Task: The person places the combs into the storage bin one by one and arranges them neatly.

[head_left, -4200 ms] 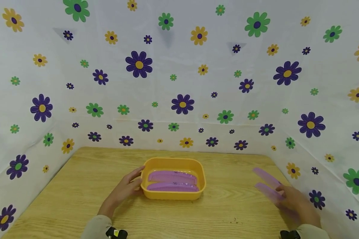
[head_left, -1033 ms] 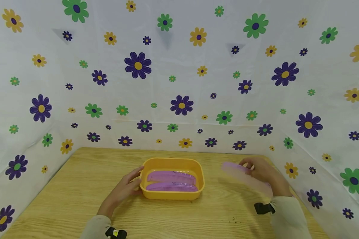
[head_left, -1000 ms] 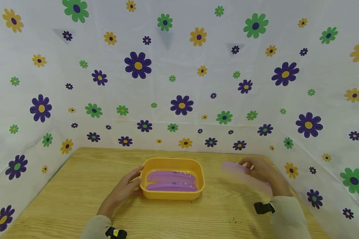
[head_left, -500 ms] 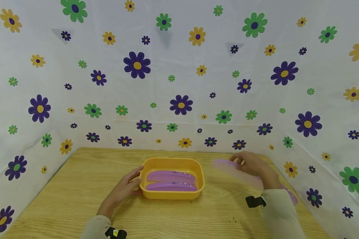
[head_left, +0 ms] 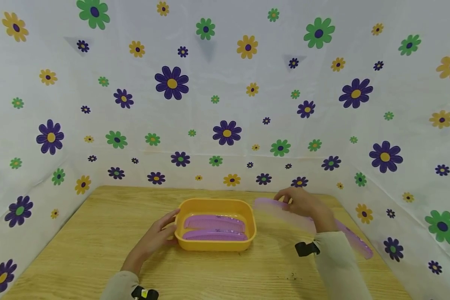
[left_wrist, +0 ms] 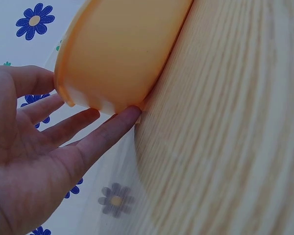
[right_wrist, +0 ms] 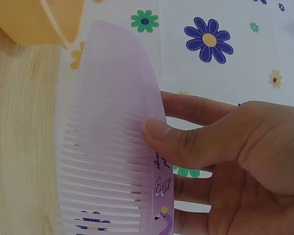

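Observation:
In the head view, a yellow plastic tub stands mid-table with two purple combs inside, a rear comb and a front comb. At the tub's left end, my left hand touches the wall with its fingertips. The left wrist view shows these fingers fairly straight against the tub. Right of the tub, my right hand pinches a pale purple comb by its spine, thumb on the near face. Another purple comb appears beyond the right wrist, partly hidden by the arm.
The wooden tabletop ends at a white flowered cloth that rises behind and on both sides. Small dark specks lie toward the front right. A black strap circles the right sleeve.
My right hand has carried the comb leftward from the table's right side, close to the tub. The comb at the right now shows past the wrist. My left hand stays on the tub.

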### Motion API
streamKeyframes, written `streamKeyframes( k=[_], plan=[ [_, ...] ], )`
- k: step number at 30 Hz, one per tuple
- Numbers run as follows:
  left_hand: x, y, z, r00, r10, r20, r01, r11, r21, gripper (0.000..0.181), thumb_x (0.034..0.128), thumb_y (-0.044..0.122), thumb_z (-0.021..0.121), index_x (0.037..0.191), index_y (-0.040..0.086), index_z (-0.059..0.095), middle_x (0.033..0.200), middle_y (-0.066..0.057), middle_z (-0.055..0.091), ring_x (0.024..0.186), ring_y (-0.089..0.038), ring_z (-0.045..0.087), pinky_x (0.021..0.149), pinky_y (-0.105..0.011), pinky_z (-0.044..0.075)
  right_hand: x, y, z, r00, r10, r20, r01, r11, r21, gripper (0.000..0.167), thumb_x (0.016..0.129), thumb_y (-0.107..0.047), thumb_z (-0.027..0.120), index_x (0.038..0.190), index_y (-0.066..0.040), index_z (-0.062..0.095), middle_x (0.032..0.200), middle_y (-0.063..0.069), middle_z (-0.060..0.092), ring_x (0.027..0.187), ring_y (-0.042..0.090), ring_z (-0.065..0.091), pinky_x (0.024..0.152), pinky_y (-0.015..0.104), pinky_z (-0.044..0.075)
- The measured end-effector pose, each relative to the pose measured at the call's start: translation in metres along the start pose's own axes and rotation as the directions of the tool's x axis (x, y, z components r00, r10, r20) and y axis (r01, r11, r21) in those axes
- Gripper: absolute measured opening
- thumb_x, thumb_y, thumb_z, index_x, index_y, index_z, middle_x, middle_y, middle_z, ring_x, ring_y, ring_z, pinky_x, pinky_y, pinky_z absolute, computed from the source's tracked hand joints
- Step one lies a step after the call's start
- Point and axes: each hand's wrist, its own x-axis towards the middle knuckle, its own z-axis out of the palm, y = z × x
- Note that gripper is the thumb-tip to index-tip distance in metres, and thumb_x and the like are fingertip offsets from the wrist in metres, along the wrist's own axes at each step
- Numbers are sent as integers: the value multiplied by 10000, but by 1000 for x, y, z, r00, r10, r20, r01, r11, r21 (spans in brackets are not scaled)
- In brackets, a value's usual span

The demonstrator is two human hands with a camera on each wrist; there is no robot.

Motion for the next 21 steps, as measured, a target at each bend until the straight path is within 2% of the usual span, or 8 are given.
streamKeyframes(
  k=[9,21],
  plan=[
    [-1,0,0,1000,-9,-17,9,1000,4,566,1096,148,448,1636,122,279,1673,-282,250,1446,-507,443,982,-485,605,16,-12,8,1000,14,22,-13,1000,-19,288,945,19,655,1188,-107,744,1079,140,704,933,244,629,894,454,616],
    [-1,1,0,1000,-5,-1,5,1000,-1,571,1096,138,445,1638,103,267,1676,-297,225,1454,-521,423,991,-503,597,35,-31,14,996,60,67,-60,998,-2,303,952,14,663,1180,-164,754,1054,96,700,907,219,614,849,369,618]
  ],
)
